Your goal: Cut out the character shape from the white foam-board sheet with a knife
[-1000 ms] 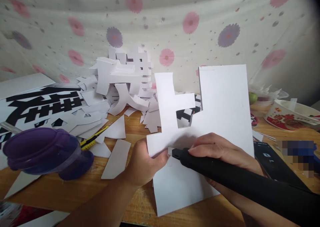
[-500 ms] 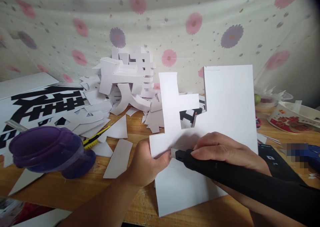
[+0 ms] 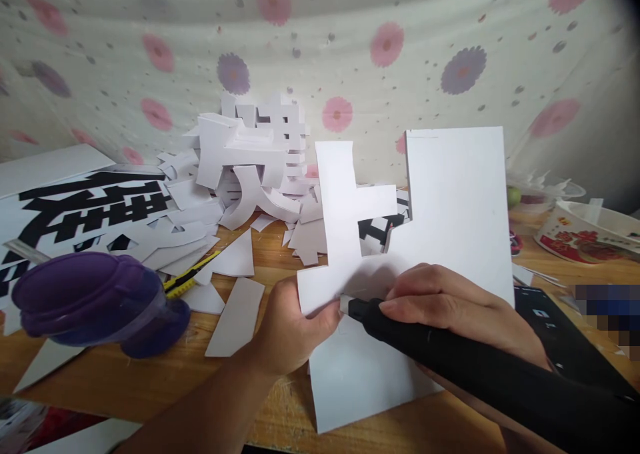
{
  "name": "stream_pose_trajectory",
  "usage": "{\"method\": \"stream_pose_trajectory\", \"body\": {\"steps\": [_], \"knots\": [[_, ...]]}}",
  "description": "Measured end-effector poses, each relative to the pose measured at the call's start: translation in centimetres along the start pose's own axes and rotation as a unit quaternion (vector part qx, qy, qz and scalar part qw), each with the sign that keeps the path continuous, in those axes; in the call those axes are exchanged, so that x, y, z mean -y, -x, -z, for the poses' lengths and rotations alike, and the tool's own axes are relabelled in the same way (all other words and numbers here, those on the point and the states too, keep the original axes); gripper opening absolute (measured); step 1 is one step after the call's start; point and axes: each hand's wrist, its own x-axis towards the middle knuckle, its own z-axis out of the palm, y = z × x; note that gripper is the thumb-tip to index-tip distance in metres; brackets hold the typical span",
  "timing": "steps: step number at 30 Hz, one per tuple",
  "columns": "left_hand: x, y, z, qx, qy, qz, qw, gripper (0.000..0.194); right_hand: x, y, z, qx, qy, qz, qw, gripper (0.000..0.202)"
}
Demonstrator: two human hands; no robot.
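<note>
A white foam board (image 3: 457, 194), with a stepped shape cut into its upper left, stands tilted up in front of me. My left hand (image 3: 295, 327) grips its left edge, thumb on the front face and the other fingers hidden behind. Fingers wrapped, my right hand (image 3: 450, 301) holds a thick black cutting knife (image 3: 430, 341) like a pen. The knife's short flat blade touches the board right beside my left thumb tip. How deep the blade sits in the board I cannot tell.
Behind the board are white cut-out characters (image 3: 243, 147) and scraps. To the left stand a purple cup (image 3: 70, 294), a yellow-and-black utility knife (image 3: 193, 274) and a sheet with black printed characters (image 3: 95, 204). A dark phone-like screen (image 3: 560, 327) and a food tub (image 3: 580, 231) lie right.
The view has shifted slightly, moving the board and table things a little leftward. Both hands keep their grips, and the blade stays beside my left thumb.
</note>
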Motion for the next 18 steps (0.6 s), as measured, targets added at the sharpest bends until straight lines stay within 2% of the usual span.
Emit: {"method": "stream_pose_trajectory", "body": {"steps": [4, 8, 14, 18], "knots": [[0.5, -0.1, 0.2, 0.038, 0.015, -0.018, 0.999, 0.008, -0.3, -0.3, 0.9, 0.041, 0.037, 0.054, 0.997, 0.024], [1.0, -0.2, 0.5, 0.061, 0.025, -0.042, 0.997, 0.012, -0.5, -0.3, 1.3, 0.05, 0.044, 0.061, 0.996, 0.025], [0.7, 0.1, 0.5, 0.069, 0.053, -0.027, 0.996, 0.022, -0.9, 0.3, 1.4, 0.052, 0.054, 0.038, 0.996, 0.027], [0.4, 0.2, 0.2, 0.045, 0.06, -0.03, 0.997, 0.021, -0.8, 0.4, 1.3, 0.039, 0.057, 0.041, 0.997, 0.029]]}}
